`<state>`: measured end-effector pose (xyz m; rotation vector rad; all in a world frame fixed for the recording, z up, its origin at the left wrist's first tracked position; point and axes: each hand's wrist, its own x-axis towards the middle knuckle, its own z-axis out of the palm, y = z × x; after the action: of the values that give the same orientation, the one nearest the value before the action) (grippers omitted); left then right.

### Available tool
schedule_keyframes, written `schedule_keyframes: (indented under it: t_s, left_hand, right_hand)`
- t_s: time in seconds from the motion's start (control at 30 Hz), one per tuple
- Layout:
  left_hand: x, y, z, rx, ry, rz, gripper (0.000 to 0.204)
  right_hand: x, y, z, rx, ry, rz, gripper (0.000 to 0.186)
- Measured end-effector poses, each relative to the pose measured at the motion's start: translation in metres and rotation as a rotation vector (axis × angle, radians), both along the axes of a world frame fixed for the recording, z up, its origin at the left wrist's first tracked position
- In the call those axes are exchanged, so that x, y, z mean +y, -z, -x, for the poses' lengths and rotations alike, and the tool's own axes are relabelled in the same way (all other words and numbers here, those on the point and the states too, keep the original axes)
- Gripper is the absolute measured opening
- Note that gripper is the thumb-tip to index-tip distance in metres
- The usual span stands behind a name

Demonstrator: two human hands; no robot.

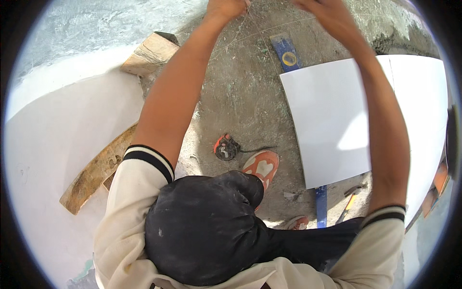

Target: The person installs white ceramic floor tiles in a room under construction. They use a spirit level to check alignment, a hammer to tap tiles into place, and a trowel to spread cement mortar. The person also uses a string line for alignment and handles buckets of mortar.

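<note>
My left hand reaches to the top edge, fingers closed. A thin pale string runs down from its fingertips toward the floor. My right hand is at the top edge further right; its fingers look bent together, partly cut off by the picture's edge, and what they hold cannot be made out. Another stretch of string crosses the floor below both hands. Under my right forearm lies a large white tile. A blue level sticks out from beneath the tile at both ends.
A black and orange tape measure lies by my shoe. A hammer with a yellow handle rests below the tile. At left are a wooden block and a worn plank, beside white sheets or tiles. The floor is rough concrete.
</note>
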<state>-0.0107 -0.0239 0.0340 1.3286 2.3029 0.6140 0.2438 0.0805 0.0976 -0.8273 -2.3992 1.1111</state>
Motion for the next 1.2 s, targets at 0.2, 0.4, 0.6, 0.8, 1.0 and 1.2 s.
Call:
schedule_keyframes:
  t_s: [0.2, 0.4, 0.6, 0.8, 1.0, 1.2]
  left_hand:
    - [0.022, 0.005, -0.024, -0.508, -0.163, -0.014, 0.02]
    - [0.027, 0.021, 0.018, -0.8, -0.077, 0.082, 0.029]
    - [0.025, 0.011, 0.018, -0.607, -0.161, 0.174, 0.043]
    - [0.031, 0.004, 0.016, -0.577, -0.187, 0.213, 0.036]
    - [0.027, 0.003, 0.006, -0.52, -0.215, 0.19, 0.033]
    - [0.013, -0.003, -0.017, -0.417, -0.212, 0.091, 0.03]
  right_hand:
    - [-0.071, -0.07, -0.292, -0.439, 0.01, 0.004, 0.02]
    - [-0.205, -0.071, -0.491, -0.555, 0.383, 0.252, 0.018]
    - [-0.31, -0.064, -0.525, -0.432, 0.685, 0.615, 0.02]
    - [-0.336, -0.074, -0.548, -0.451, 0.713, 0.621, 0.019]
    - [-0.333, -0.075, -0.552, -0.421, 0.788, 0.579, 0.019]
    - [-0.323, -0.07, -0.54, -0.387, 0.721, 0.613, 0.02]
